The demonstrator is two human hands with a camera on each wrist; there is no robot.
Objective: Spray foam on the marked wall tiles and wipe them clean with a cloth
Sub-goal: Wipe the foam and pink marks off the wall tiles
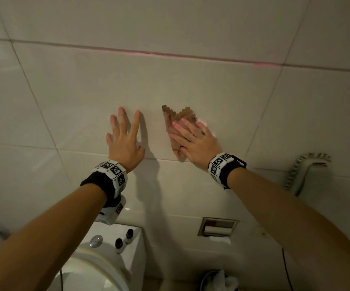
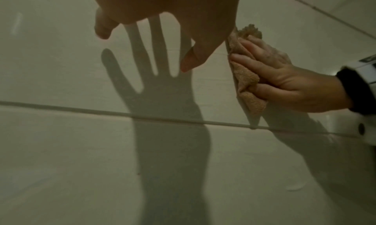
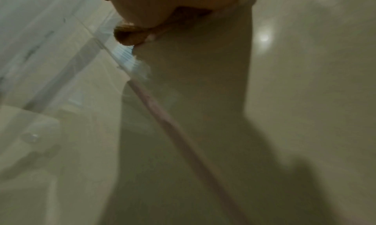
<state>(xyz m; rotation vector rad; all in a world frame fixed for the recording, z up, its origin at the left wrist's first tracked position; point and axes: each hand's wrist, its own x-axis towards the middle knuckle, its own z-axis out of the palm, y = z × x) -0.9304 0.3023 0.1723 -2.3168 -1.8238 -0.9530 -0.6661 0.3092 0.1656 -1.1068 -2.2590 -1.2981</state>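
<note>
My right hand (image 1: 190,137) presses a brown cloth (image 1: 175,116) flat against the beige wall tile (image 1: 128,80). In the left wrist view, a fold of the cloth (image 2: 247,79) is bunched between the thumb and fingers of my right hand (image 2: 284,83). A small patch of pale foam (image 1: 203,122) shows at the hand's right edge. My left hand (image 1: 124,135) is held up to the same tile, left of the cloth, fingers spread and holding nothing. I cannot tell whether it touches the wall. A pink line (image 1: 146,53) runs along the grout above. The right wrist view is blurred, with the cloth (image 3: 126,35) under the palm.
Below stands a white toilet tank (image 1: 136,244) with a flush button (image 1: 96,241) and two small dark-capped bottles (image 1: 129,236). A recessed paper holder (image 1: 217,227) sits low on the wall. A pale hanging fixture (image 1: 308,173) is at right, and a bin (image 1: 220,280) below.
</note>
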